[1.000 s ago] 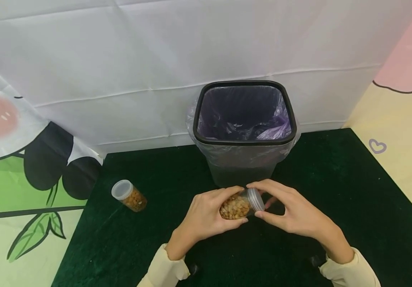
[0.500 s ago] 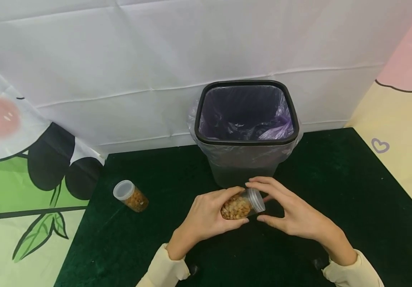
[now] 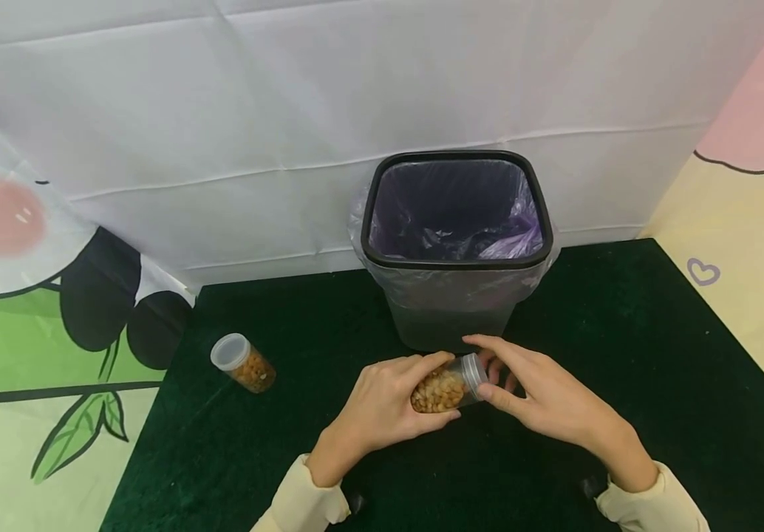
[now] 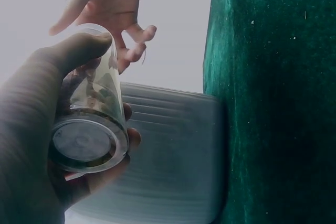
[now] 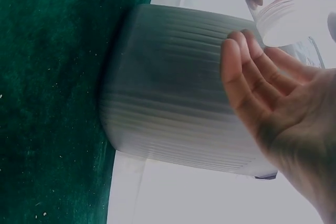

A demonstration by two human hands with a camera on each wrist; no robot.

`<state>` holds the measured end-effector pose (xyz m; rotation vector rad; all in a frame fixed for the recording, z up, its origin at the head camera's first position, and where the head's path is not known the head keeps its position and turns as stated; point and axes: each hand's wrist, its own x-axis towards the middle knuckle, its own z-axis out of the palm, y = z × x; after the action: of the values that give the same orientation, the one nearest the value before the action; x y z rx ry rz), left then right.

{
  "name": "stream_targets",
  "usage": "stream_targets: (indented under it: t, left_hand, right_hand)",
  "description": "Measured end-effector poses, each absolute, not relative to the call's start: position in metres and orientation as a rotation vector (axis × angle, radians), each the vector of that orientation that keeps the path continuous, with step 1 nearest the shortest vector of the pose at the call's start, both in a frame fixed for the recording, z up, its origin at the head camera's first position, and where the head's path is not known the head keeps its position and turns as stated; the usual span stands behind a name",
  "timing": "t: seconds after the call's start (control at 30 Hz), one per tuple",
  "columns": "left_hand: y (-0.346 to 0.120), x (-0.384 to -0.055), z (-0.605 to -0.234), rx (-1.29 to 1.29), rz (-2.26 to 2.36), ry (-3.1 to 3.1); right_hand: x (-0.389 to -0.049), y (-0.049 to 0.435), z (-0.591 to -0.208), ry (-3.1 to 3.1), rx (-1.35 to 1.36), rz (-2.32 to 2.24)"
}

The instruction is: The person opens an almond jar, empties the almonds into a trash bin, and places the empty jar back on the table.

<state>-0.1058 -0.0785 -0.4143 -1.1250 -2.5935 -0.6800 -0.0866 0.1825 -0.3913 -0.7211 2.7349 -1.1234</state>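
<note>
A clear plastic jar [image 3: 437,391] of tan nut-like pieces lies tilted in my left hand [image 3: 382,406], its grey-white screw lid [image 3: 473,375] facing right. My left thumb and fingers wrap round the jar's body; in the left wrist view its round base [image 4: 83,141] points toward the camera. My right hand [image 3: 548,391] is beside the lid, thumb at its near edge and index finger stretched above it. The right wrist view shows my right fingers [image 5: 247,72] loosely bent just off the lid, gripping nothing.
A bin [image 3: 451,318] with a black rim and a clear-purple liner stands behind my hands. Another lidded jar [image 3: 252,371] of brown pieces stands at the left on the dark green cloth [image 3: 222,458]. White fabric [image 3: 249,148] hangs behind.
My right fingers, first around the lid, have loosened and shifted about its rim, with the thumb now nearer the lid's face. The jar has tipped slightly lower in my left hand.
</note>
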Motion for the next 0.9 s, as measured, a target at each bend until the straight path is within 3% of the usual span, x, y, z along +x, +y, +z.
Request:
stream_targets:
  t: [0.47, 0.9]
  left_hand:
    - [-0.0817, -0.1054, -0.4144, -1.125, -0.687, -2.595]
    - [-0.0849, -0.1049, -0.4131, -1.110, -0.715, -2.614]
  right_hand:
    - [-0.0870, 0.1843, -0.3918, 2.685, -0.803, -1.203]
    - [-0.0853, 0.1857, -0.3956, 2.670, -1.079, -1.276]
